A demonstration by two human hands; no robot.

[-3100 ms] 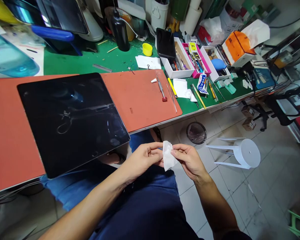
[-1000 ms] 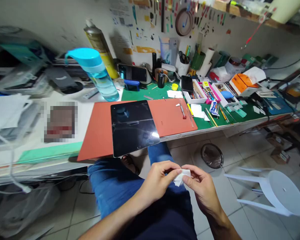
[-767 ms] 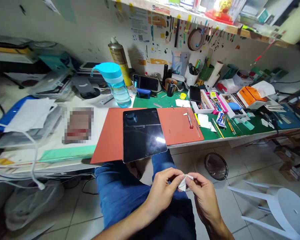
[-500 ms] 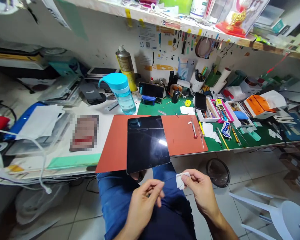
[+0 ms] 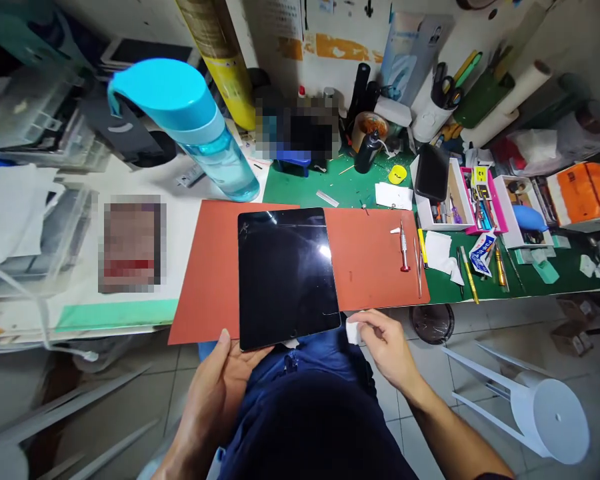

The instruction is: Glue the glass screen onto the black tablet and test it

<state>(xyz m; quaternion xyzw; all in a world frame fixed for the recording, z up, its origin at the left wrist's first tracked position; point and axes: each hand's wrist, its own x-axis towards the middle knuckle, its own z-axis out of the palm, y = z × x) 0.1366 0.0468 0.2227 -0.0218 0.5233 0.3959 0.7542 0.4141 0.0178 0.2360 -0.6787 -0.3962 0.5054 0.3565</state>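
Observation:
A black tablet (image 5: pixel 286 275) lies screen up on a red-orange mat (image 5: pixel 370 263), its near edge hanging over the bench front. My left hand (image 5: pixel 217 387) reaches under that near left corner, thumb up beside the edge, fingers hidden below the tablet. My right hand (image 5: pixel 386 343) pinches a small folded white wipe (image 5: pixel 353 329) just off the tablet's near right corner, below the mat's edge. My lap in dark blue cloth fills the lower middle.
A blue-lidded water bottle (image 5: pixel 195 127) stands behind the mat on the left. A red-tipped screwdriver (image 5: pixel 403 247) and tweezers lie on the mat's right end. Trays of tools (image 5: pixel 473 200) sit on the green bench mat. A white stool (image 5: pixel 535 407) lies tipped on the floor at right.
My left hand let go of the wipe and went to the tablet's near left corner. My right hand carried the wipe up toward the tablet. The view moved closer to the bench.

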